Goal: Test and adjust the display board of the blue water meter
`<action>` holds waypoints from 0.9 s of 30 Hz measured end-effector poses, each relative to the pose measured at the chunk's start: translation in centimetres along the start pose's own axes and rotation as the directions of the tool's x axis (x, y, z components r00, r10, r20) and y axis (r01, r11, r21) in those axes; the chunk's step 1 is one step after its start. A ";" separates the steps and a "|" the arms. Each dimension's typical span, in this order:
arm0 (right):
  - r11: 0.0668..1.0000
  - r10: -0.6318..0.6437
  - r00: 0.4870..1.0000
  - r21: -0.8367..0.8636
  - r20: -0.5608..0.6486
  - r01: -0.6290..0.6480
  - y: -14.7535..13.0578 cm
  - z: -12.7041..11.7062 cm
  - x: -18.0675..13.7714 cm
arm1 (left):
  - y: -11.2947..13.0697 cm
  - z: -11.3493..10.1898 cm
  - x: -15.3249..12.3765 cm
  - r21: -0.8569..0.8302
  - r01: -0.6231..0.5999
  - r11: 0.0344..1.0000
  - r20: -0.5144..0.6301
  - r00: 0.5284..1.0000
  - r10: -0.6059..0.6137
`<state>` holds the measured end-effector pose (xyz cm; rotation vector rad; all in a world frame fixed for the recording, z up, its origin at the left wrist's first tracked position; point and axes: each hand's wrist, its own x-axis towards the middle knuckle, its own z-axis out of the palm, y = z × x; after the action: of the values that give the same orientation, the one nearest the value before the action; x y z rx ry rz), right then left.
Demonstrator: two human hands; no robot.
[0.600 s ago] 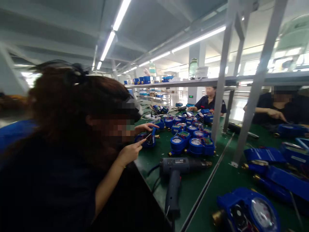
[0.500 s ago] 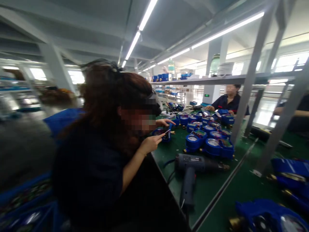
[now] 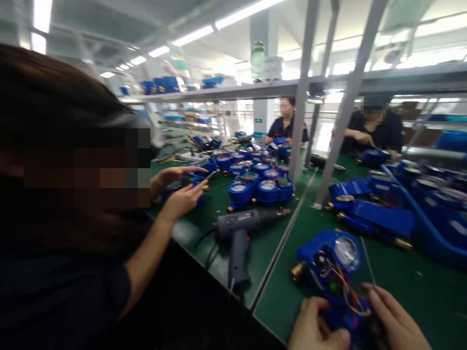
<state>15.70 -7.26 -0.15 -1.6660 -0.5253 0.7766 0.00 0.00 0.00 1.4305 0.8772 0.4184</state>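
At the lower right, a blue water meter (image 3: 345, 253) lies on the green bench with its round dial, brass fitting and coloured wires exposed. My left hand (image 3: 315, 328) is closed on its near end, thumb and fingers against the blue housing. My right hand (image 3: 396, 318) is beside the wires (image 3: 352, 291), thumb and finger pinched on a thin pale rod (image 3: 368, 260) that points up and away. What kind of tool the rod is, I cannot make out. The palm side of my right hand is hidden.
A heat gun (image 3: 237, 233) lies left of my meter. Several blue meters (image 3: 268, 187) crowd the bench behind it. A blue bin (image 3: 404, 204) of meters stands right. Shelf posts (image 3: 337, 121) rise from the bench. A co-worker's hand (image 3: 184, 199) works close on the left; two people sit opposite.
My view has swung right and down. Both my hands and the whole nearest meter now show. The co-worker and heat gun have shifted left in view.
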 end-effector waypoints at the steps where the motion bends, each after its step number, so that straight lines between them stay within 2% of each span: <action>1: 0.989 0.042 0.999 0.141 0.034 -0.046 -0.2 0.0 -0.1 | 0.3 0.3 0.3 -0.005 -0.045 0.999 0.022 0.999 0.045; 2: 0.971 0.035 0.997 0.232 0.065 -0.049 -0.5 0.1 0.0 | 0.6 0.6 0.6 -0.071 -0.082 0.994 0.040 0.996 0.085; 4: 0.967 0.010 0.999 0.255 0.045 -0.021 -1.4 0.0 0.5 | 1.2 0.9 1.1 -0.244 -0.081 0.966 0.155 0.980 0.121; 8: 0.966 -0.003 0.999 0.258 0.040 -0.007 -2.9 -0.6 0.8 | 1.6 0.9 1.8 -0.368 -0.069 0.927 0.240 0.956 0.167; 12: 0.964 0.019 0.998 0.264 0.061 -0.035 -3.7 -1.2 1.0 | 1.3 0.7 2.5 -0.436 -0.128 0.891 0.368 0.878 0.307; 15: 0.959 0.043 0.995 0.274 0.092 -0.067 -4.2 -1.7 1.5 | 1.2 0.7 3.1 -0.464 -0.117 0.878 0.433 0.835 0.340; 19: 0.958 0.065 0.988 0.270 0.137 -0.101 -4.7 -2.0 1.7 | 1.3 1.2 4.0 -0.583 0.059 0.810 0.428 0.870 0.245; 21: 0.960 0.060 0.987 0.263 0.148 -0.097 -4.7 -1.9 1.5 | 1.7 1.3 4.4 -0.626 0.171 0.761 0.466 0.864 0.190; 23: 0.960 0.040 0.991 0.269 0.132 -0.075 -4.5 -1.7 1.3 | 2.3 1.4 4.9 -0.656 0.276 0.702 0.539 0.822 0.180; 25: 0.959 0.013 0.995 0.280 0.095 -0.039 -4.0 -1.5 1.2 | 2.8 1.3 5.3 -0.670 0.369 0.644 0.616 0.761 0.205; 27: 0.960 -0.014 0.998 0.279 0.060 -0.004 -3.6 -1.4 1.1 | 3.0 1.3 5.6 -0.682 0.415 0.602 0.645 0.730 0.226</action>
<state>17.67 -6.57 3.25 -1.3824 -0.4399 0.8592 5.29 3.57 1.27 0.5527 0.0716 0.1123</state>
